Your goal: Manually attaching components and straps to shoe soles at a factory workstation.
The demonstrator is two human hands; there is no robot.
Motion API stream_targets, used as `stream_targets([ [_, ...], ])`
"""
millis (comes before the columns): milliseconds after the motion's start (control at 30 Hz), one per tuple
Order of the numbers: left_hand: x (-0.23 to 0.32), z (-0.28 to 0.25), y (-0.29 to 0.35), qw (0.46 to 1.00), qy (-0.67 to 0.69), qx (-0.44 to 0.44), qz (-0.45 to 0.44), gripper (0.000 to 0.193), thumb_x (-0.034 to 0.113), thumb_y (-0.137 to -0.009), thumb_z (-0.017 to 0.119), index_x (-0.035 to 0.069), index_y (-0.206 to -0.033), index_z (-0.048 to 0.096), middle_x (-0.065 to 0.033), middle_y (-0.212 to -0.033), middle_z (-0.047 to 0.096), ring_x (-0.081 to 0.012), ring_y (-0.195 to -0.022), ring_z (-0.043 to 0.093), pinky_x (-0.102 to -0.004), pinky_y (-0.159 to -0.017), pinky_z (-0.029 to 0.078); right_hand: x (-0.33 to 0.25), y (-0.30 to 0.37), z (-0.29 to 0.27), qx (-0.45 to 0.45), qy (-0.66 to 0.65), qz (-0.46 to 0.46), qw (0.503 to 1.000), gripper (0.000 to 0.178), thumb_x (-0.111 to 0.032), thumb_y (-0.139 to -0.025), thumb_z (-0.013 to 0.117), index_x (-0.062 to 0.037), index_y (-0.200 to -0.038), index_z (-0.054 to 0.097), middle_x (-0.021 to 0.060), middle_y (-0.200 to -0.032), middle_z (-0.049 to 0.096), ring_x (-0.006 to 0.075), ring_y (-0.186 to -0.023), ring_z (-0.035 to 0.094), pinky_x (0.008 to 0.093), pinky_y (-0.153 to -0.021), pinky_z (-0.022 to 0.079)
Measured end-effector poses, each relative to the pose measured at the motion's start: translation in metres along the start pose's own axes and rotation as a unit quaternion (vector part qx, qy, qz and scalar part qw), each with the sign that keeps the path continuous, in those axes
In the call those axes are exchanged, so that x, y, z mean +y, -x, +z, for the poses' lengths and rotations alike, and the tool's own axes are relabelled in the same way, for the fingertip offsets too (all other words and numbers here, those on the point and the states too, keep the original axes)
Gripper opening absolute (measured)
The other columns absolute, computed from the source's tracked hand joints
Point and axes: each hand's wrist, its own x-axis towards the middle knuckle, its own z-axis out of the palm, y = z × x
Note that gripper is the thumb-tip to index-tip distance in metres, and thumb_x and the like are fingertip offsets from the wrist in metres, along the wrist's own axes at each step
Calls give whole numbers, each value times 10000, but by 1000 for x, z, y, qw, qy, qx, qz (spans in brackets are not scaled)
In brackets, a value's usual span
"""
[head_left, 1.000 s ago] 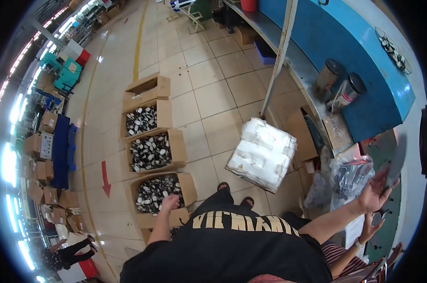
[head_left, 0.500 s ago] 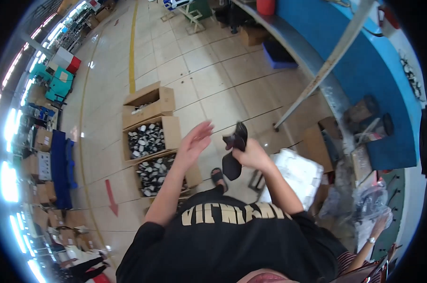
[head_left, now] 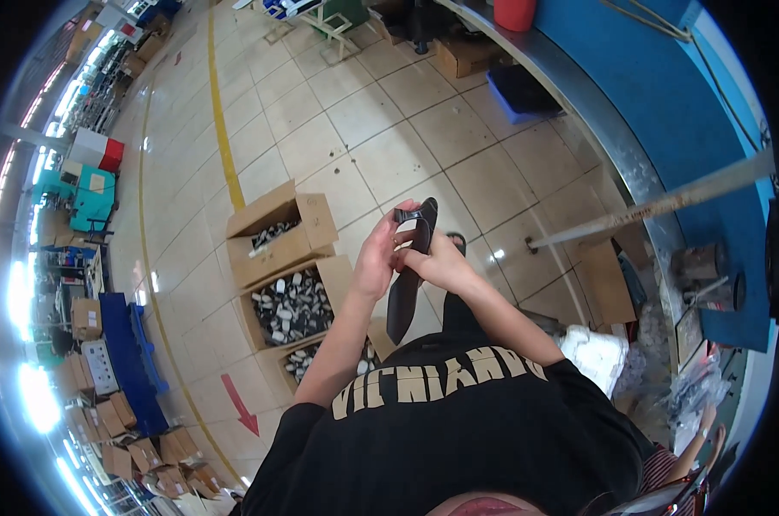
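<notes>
A black sandal (head_left: 401, 308) is held between my two hands in front of my chest, its heel end pointing down toward me and its strap end away. My left hand (head_left: 377, 262) grips it at the left, fingers curled near the strap (head_left: 409, 215). My right hand (head_left: 444, 265) is closed on the sandal's right edge, with the thumb across the insole. Parts of the fingers are hidden behind the sandal. Beyond my right hand, a foot in a dark sandal (head_left: 457, 242) shows on the floor.
Left of my hands, a cardboard box (head_left: 321, 219) and a box of black and white pieces (head_left: 242, 320) stand in a row. At right are a slanting metal pole (head_left: 639, 209), a blue-backed bench (head_left: 630, 103) and a white block (head_left: 598, 354). A co-worker's arm (head_left: 695, 443) shows lower right.
My left hand, apart and holding nothing before, has come in and taken hold of the sandal. The sandal has turned lengthwise. The view has shifted, and I have stepped forward.
</notes>
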Motion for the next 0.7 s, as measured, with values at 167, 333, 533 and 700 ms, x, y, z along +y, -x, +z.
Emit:
stream_targets([
  [167, 47, -41, -119, 991, -119, 51, 43, 505, 380, -1033, 418, 26, -1391, 461, -70, -1340, 537, -111, -986, 554, -287, -859, 473, -50, -121, -33, -16, 13, -80, 997, 504, -185, -852, 658, 44, -1229, 414, 93, -902, 630, 163, -766, 641, 287, -546, 541],
  [333, 112, -94, -240, 992, -59, 91, 61, 438, 345, -1043, 407, 51, -1353, 509, -65, -1198, 600, -106, -916, 582, -257, -801, 503, -123, -256, -69, -166, -141, 4, 976, 568, -171, -848, 690, 10, -1289, 383, 154, -1107, 555, 216, -856, 658, 356, -764, 602],
  [533, 150, -222, -354, 979, 54, 184, 61, 462, 340, -1037, 431, 39, -1387, 452, -116, -1276, 573, -189, -1086, 581, -322, -890, 513, -181, -442, -74, -275, -164, 130, 939, 507, -151, -906, 643, 2, -1311, 379, 151, -1117, 587, 220, -892, 674, 360, -791, 594],
  [700, 191, -326, -477, 977, 117, 160, 84, 455, 345, -1038, 414, 70, -1399, 396, -185, -1329, 529, -281, -1165, 560, -384, -951, 493, -206, -623, -77, -261, -104, 174, 944, 484, -218, -937, 606, -9, -1322, 402, 151, -1124, 617, 233, -900, 679, 343, -772, 588],
])
